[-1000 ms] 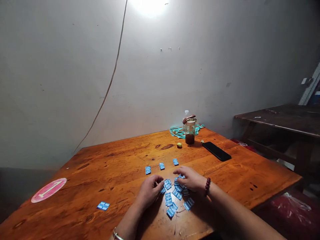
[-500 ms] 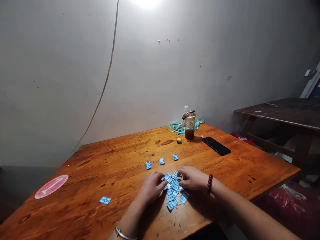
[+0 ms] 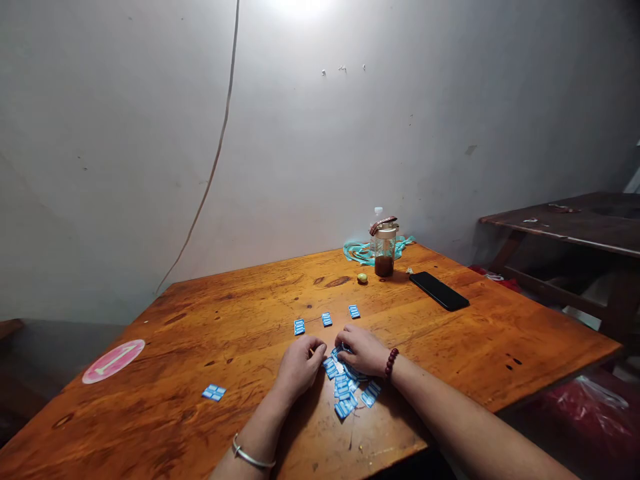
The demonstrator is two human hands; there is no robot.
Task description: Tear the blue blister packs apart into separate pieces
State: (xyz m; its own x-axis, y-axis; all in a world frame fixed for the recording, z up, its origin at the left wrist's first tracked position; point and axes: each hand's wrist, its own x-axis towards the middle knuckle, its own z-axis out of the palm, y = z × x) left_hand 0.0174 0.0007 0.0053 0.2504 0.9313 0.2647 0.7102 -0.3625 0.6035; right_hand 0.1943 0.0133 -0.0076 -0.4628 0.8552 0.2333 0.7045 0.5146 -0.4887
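Note:
A loose pile of small blue-and-white cards point(image 3: 342, 387) lies on the wooden table between my hands. My right hand point(image 3: 366, 350), with a dark red bead bracelet at its wrist, reaches over the top of the pile; its thumb and fingers are curled round a card there. Just left of the pile is my left hand point(image 3: 301, 365), its thumb and forefinger brought together. Whatever may be between those fingertips is hidden. Beyond my hands stand three separate small stacks: a left stack point(image 3: 299, 327), a middle stack point(image 3: 327, 319) and a right stack point(image 3: 354, 311).
Further left lie more blue-and-white cards point(image 3: 214, 393) and a pink round sticker point(image 3: 114, 362). At the back are a bottle of dark drink point(image 3: 384, 257), teal straps point(image 3: 357, 252), a small yellowish object point(image 3: 363, 279) and a black phone point(image 3: 439, 291). Another table point(image 3: 565, 223) stands at right.
My right hand has shifted left over the top of the pile, closer to my left hand. My left thumb and forefinger have come together. The view has tilted slightly.

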